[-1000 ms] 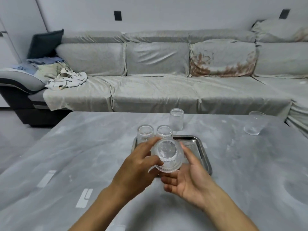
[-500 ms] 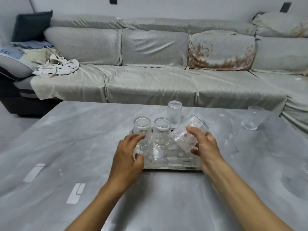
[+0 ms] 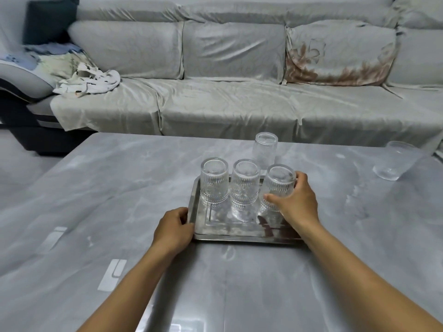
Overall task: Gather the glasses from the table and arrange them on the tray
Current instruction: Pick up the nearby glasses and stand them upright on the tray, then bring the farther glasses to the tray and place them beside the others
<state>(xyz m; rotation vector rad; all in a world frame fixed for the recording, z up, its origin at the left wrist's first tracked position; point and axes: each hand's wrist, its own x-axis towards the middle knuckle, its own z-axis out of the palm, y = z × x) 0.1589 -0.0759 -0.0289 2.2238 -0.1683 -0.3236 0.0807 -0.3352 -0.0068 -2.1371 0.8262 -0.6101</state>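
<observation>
A shiny steel tray (image 3: 239, 232) lies on the grey table. Three ribbed clear glasses stand upside down in a row on its far side: the left glass (image 3: 214, 183), the middle glass (image 3: 245, 185) and the right glass (image 3: 278, 185). My right hand (image 3: 296, 202) is wrapped around the right glass, which stands on the tray. My left hand (image 3: 173, 227) grips the tray's left rim. Behind the tray a fourth ribbed glass (image 3: 265, 149) stands upside down on the table. A smooth clear glass (image 3: 395, 162) stands at the table's far right.
The grey marble-look table (image 3: 119, 200) fills the foreground. Behind it runs a long grey sofa (image 3: 227, 104) with a rumpled cloth (image 3: 88, 80) on its left seat.
My right hand has turned the tilted glass upside down and set it on the tray beside the other two. My left hand has slid to the tray's left rim.
</observation>
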